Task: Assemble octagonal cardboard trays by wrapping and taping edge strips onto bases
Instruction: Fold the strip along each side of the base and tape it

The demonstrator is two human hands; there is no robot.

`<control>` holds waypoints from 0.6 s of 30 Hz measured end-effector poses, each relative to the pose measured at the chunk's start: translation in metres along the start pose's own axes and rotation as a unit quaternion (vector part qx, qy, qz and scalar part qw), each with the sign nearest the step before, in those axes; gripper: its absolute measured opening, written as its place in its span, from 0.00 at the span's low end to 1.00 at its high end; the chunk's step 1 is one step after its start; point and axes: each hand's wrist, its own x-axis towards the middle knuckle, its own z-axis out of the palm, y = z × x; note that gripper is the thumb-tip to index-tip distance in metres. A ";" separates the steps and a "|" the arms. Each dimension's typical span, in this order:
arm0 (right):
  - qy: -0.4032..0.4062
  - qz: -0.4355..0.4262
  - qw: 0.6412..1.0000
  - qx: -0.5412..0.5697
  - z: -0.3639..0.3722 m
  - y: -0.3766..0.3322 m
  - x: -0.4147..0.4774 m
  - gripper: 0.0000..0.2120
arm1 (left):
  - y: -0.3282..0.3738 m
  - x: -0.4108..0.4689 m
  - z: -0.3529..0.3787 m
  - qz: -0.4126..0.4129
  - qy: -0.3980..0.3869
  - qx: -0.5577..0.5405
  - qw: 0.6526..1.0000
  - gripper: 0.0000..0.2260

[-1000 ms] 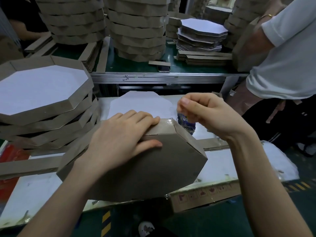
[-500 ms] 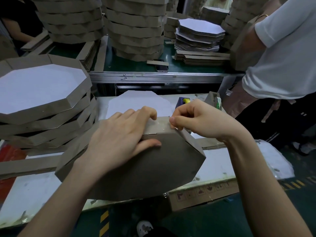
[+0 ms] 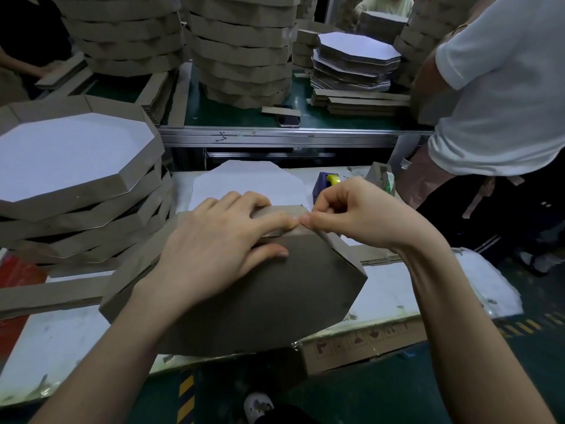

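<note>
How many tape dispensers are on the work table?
2: a blue dispenser just beyond the right hand, and a grey dispenser beside it. Others may be hidden.

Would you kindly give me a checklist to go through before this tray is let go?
1. Tray steadied under the left hand: ok.
2. Right hand pinching the edge strip at the seam corner: ok.
3. Tape lying flat over the seam: cannot tell, fingers cover it.
4. Tape dispenser close behind the tray: ok.
5. Next white base sheet ready on the bench: ok.
</note>
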 end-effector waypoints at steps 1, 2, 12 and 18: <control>-0.005 0.003 1.000 -0.010 -0.001 0.000 0.000 0.16 | 0.000 0.000 0.000 0.000 -0.002 -0.002 1.000 0.20; -0.008 0.007 1.000 -0.021 -0.002 0.001 0.001 0.17 | 0.000 0.000 -0.001 0.001 -0.003 -0.003 1.000 0.20; -0.052 0.065 0.995 -0.048 -0.004 0.029 0.014 0.31 | -0.003 0.001 0.004 0.001 0.003 -0.019 1.000 0.24; -0.141 -0.026 0.977 0.156 0.015 0.065 0.019 0.12 | 0.000 0.002 0.003 0.009 0.006 -0.009 1.000 0.23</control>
